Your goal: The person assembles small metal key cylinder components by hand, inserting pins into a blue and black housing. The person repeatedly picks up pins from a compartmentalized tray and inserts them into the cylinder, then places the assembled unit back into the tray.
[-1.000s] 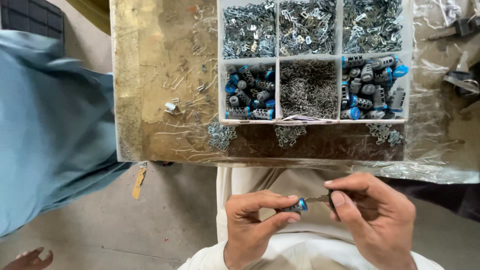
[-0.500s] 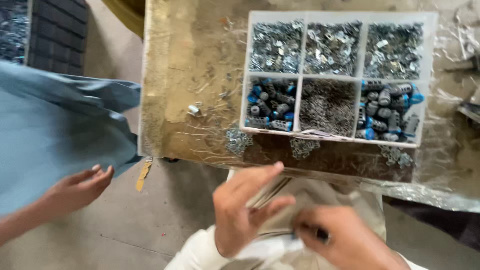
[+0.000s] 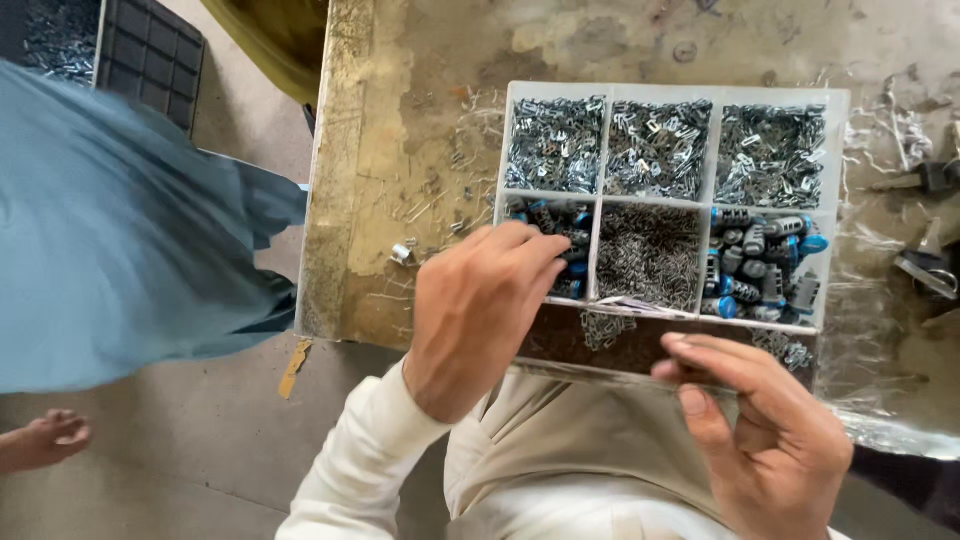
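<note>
One hand (image 3: 480, 310) — the left — now reaches into the tray (image 3: 672, 92); earlier it pinched.

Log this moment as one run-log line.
left hand: fingers in tray compartment of blue-capped parts | right hand: below tray, nothing visibly held | bench: loose metal bits

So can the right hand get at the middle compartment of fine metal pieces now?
Probably yes: the right hand is below the tray's near edge, and the middle compartment lies open; the left hand covers only the neighbouring compartment.

Soft even daylight, faint shadows, slight motion blur
</note>
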